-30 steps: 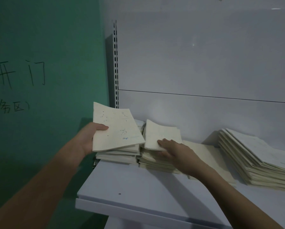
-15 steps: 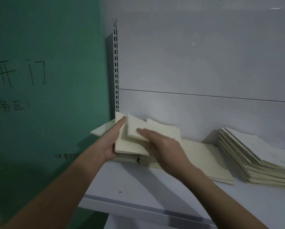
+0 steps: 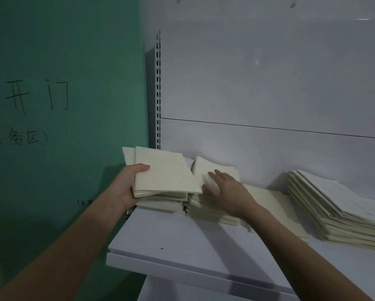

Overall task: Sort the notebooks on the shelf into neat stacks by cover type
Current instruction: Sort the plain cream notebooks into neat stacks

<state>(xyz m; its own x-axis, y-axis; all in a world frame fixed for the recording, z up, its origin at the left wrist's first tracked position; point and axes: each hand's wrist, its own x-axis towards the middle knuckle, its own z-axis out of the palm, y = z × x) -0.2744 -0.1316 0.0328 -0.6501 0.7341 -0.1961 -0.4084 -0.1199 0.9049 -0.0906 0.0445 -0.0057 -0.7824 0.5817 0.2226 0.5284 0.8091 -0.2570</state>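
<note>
Cream-covered notebooks lie in piles on a white shelf [image 3: 182, 246]. My left hand [image 3: 130, 187] grips a small bundle of notebooks [image 3: 164, 174] by its left edge, held just above the leftmost stack [image 3: 160, 205]. My right hand [image 3: 223, 190] lies flat with fingers spread on the middle stack [image 3: 206, 211], whose top notebook [image 3: 204, 170] is tilted up at the back. A flat pair of notebooks [image 3: 277, 211] lies to the right of my wrist. A tall slanted stack [image 3: 334, 209] fills the right end.
A green wall [image 3: 62, 83] with handwritten characters stands directly left of the shelf. A slotted metal upright [image 3: 158, 90] runs up the back left corner, and a white back panel [image 3: 269, 83] closes the rear. The shelf's front lip [image 3: 182, 270] juts toward me.
My left hand's bundle has dropped from upright to lying nearly flat over the leftmost stack. My right hand let go of it and moved right onto the middle stack.
</note>
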